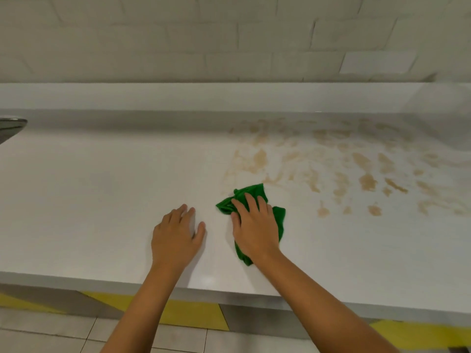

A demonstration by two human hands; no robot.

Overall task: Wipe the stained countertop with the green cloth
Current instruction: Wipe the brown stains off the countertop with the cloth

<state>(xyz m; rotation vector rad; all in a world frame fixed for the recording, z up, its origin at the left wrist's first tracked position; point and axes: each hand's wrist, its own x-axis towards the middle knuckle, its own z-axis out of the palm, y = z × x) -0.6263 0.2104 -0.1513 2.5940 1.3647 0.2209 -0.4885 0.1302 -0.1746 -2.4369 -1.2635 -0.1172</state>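
Observation:
A crumpled green cloth (254, 193) lies on the white countertop (89, 200), just in front of the near left edge of a wide patch of brown stains (331, 164). My right hand (256, 229) presses flat on the cloth, fingers spread, covering its middle. My left hand (175, 238) rests palm down on the bare counter to the left of the cloth, holding nothing. The stains spread from the centre toward the far right, up to the raised back ledge.
A raised white ledge (229, 96) and a tiled wall (229, 36) bound the counter at the back. A dark metal rim (11, 124) juts in at the far left. The counter's front edge (229, 293) runs below my wrists, with floor tiles and yellow tape beneath.

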